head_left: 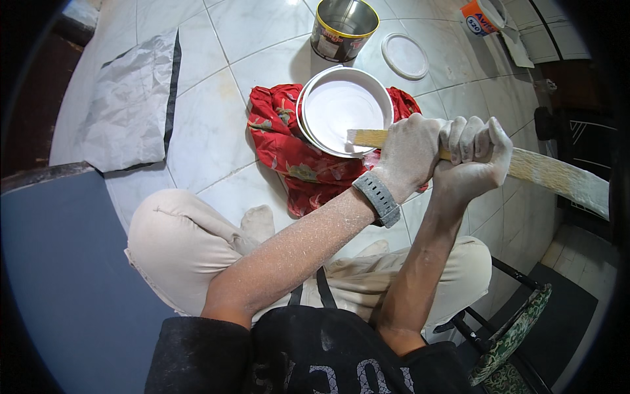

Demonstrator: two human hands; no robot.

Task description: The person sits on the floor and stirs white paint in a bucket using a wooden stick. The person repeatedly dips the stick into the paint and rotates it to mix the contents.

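Observation:
A long flat wooden stick (pixel 558 180), smeared with white, slants across from the right toward a white bucket (pixel 302 119). My left hand (pixel 410 152), dusted white and with a grey watch strap (pixel 377 198) at the wrist, is closed around it near the bucket's rim. Just right of it, my right hand (pixel 474 161) grips the same stick, also coated in white. The stick's near-bucket end reaches over the thick white paint-like liquid (pixel 341 105); whether its tip dips in, I cannot tell. A red floral cloth (pixel 275 125) lies bunched around the bucket's base.
Beyond the bucket stands an open metal can (pixel 338 49) with a yellow rim, beside a white lid (pixel 405 56). An orange-and-white tub (pixel 482 18) sits far right. A pale sack (pixel 134 102) lies left on the tiles. A stool with a patterned green seat (pixel 512 335) is near right.

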